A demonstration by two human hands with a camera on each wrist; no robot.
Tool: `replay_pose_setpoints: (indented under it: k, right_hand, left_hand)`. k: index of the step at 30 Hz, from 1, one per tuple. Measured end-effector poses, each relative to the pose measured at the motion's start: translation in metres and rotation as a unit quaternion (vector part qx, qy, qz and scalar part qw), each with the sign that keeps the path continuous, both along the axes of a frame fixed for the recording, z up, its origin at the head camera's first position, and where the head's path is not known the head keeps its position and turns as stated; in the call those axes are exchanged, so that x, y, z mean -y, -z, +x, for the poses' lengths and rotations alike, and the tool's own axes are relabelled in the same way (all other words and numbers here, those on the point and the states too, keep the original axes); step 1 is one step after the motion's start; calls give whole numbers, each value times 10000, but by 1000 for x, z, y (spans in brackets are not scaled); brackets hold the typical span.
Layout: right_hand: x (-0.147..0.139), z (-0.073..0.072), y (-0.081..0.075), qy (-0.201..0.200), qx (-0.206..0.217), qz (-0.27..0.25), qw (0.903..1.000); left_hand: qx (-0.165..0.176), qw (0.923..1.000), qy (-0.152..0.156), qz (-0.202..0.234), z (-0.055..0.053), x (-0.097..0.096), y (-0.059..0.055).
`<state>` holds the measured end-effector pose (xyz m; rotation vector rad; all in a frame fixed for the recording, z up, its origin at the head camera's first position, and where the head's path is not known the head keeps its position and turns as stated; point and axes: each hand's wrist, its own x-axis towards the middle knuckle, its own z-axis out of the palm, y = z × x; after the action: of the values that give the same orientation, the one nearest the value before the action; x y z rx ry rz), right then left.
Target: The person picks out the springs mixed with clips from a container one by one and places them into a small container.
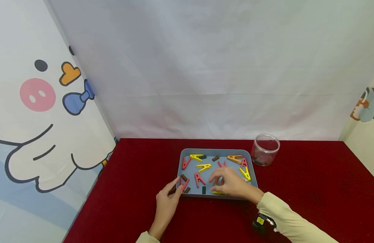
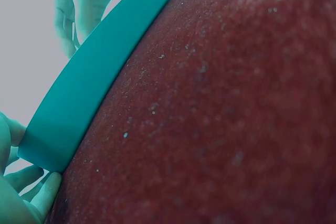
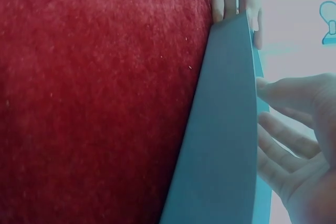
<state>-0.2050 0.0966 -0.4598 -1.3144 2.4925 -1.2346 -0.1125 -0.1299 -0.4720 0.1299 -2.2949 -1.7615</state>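
A grey-blue tray [image 1: 209, 195] holds several red, yellow and orange spring clips, some spread in an A shape, with small dark ribbed pieces among them. My left hand [image 1: 168, 202] grips the tray's front left corner, thumb at the rim and fingers along the outside, beside a red clip [image 1: 185, 185]. Over the front of the tray hovers my right hand [image 1: 230, 182], its thumb and fingers apart. Below its fingertips lies a yellow clip [image 1: 219, 193], partly hidden. No held thing shows between the right fingers [image 3: 286, 135] in the right wrist view.
Just beyond the tray's back right corner stands a clear round jar [image 1: 266, 151]. Dark red cloth [image 1: 138, 168] covers the table. A white curtain [image 1: 211, 84] hangs behind, and a printed cartoon sheet [image 1: 31, 141] rises along the left side.
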Motion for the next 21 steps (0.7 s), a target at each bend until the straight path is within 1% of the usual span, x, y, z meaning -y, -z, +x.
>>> replay_pose_setpoints:
  k: [4, 8, 12, 17, 21]
  right_hand:
    - [5, 1, 2, -32, -65, 61, 10000]
    - [9, 2, 5, -41, -192, 130, 9997]
    - [14, 2, 7, 20, -282, 330, 9991]
    - [20, 3, 8, 139, -439, 576, 9973]
    - [24, 3, 6, 177, -422, 699, 9965]
  left_hand:
    - [-152, 9999, 40, 61, 0, 1, 4]
    - [35, 9999, 68, 118, 1, 0, 2]
    - [169, 9998, 52, 124, 1, -1, 0]
    - [232, 9997, 21, 92, 1, 0, 0]
    - [214, 9997, -16, 68, 1, -1, 0]
